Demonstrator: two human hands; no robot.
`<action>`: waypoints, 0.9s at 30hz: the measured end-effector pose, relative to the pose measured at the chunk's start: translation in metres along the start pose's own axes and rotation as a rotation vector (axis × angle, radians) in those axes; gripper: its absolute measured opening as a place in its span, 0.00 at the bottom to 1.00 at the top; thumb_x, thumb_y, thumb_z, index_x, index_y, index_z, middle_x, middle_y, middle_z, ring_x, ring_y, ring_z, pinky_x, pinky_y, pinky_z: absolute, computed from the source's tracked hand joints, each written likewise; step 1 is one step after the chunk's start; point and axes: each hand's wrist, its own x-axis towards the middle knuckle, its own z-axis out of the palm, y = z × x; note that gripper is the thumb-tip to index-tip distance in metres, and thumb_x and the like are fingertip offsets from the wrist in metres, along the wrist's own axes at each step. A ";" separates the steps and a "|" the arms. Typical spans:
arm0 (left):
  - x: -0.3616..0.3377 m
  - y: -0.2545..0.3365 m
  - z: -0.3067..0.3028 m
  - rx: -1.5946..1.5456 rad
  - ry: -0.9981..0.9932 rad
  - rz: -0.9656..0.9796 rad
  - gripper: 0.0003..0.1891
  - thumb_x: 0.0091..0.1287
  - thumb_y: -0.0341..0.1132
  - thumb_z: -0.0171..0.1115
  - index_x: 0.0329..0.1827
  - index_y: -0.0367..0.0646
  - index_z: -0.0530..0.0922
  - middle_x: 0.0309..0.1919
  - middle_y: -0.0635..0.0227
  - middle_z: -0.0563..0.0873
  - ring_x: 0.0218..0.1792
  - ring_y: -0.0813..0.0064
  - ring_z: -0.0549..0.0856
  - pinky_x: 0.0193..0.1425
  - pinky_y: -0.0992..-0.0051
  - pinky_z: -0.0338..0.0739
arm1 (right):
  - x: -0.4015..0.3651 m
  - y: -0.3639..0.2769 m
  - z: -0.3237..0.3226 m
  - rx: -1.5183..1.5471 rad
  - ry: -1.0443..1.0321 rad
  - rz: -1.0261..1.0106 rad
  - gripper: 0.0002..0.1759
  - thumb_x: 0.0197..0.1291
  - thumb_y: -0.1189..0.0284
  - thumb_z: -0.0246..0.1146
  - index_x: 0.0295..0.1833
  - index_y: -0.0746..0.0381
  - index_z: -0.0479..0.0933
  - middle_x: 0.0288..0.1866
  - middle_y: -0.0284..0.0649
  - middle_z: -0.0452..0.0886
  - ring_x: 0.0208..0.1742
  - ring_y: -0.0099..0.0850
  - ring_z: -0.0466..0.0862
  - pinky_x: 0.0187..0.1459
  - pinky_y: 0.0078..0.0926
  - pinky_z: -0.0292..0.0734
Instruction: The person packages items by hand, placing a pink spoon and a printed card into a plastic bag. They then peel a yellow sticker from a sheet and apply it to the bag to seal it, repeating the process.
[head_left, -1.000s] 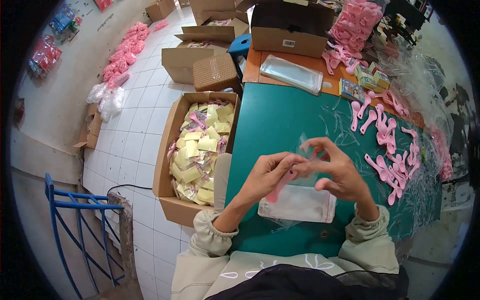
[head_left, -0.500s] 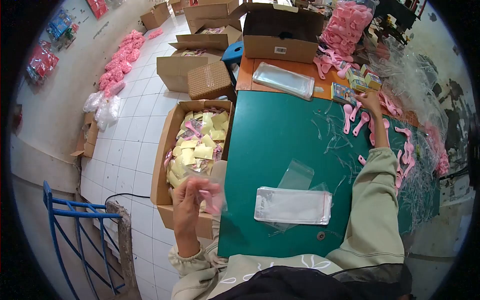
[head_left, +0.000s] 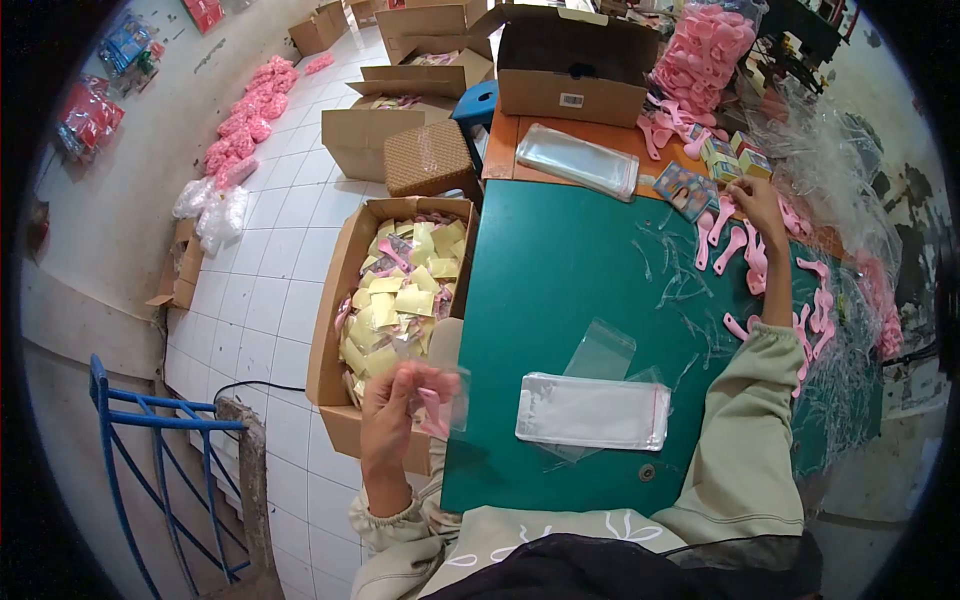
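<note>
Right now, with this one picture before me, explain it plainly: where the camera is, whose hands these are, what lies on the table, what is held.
No machine here: the single view comes from a camera worn on a person's head, looking forward and down, which bends the edges. Both hands are that person's own. The left hand is raised beside the green table, its grip shut on a small clear bag with a pink spoon inside. The right hand is stretched to the far side of the table, among loose pink spoons; whether its grip holds anything cannot be told. Near the body lies a flat stack of clear bags. On the floor to the left stands a cardboard box of yellow packets.
</note>
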 end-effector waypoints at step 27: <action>0.000 0.014 0.014 0.099 -0.090 -0.067 0.18 0.73 0.41 0.48 0.43 0.33 0.79 0.37 0.58 0.86 0.37 0.72 0.85 0.41 0.77 0.80 | 0.004 0.019 0.084 -0.215 0.122 -0.227 0.15 0.49 0.72 0.64 0.43 0.64 0.73 0.39 0.46 0.78 0.43 0.40 0.79 0.43 0.36 0.73</action>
